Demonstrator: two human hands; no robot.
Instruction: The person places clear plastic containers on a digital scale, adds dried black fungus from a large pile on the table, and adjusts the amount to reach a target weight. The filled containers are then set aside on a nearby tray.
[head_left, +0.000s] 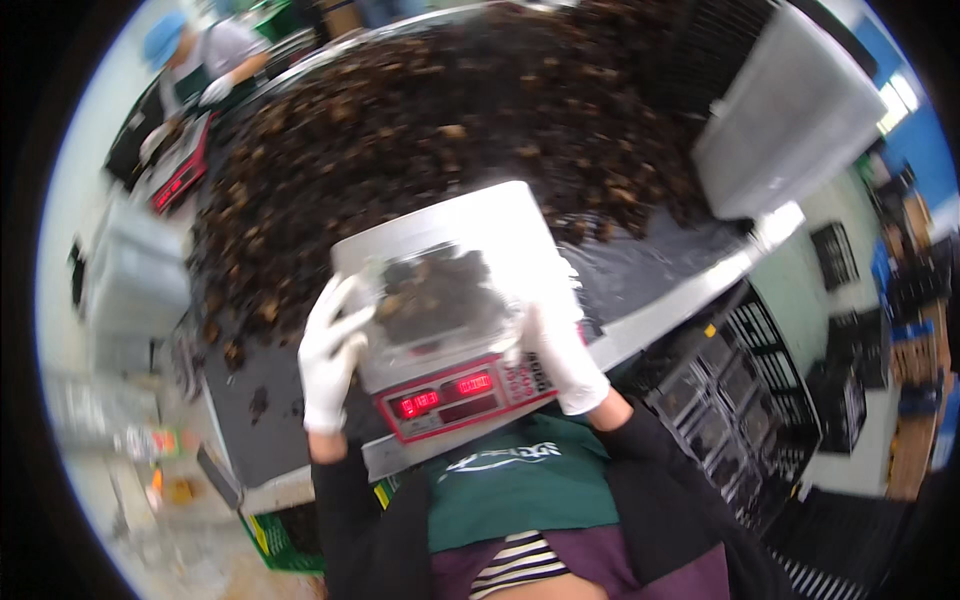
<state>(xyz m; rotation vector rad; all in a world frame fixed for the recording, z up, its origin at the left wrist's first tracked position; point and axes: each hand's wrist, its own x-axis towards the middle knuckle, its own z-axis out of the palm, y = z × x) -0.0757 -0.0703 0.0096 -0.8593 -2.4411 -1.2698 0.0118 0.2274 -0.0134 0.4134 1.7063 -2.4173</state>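
A clear plastic container (439, 300) with dark brown pieces, perhaps mushrooms, sits over the pale platform of a red-framed digital scale (469, 401). My left hand (330, 345), in a white glove, grips the container's left edge with thumb and fingertips. At its right edge is my right hand (559, 356), also gloved in white, with the fingers on the rim. Motion blur softens the fingers and the container. Red digits glow on the scale's front panel. Behind the scale spreads a broad heap of the same brown pieces (450, 127).
Black sheeting covers the table (652, 262), which has a pale metal edge. A tall stack of clear containers (795, 112) stands at right. Black crates (727, 420) sit below right, a green crate (289, 536) below left. At upper left a co-worker (217, 60) works beside another scale (176, 176).
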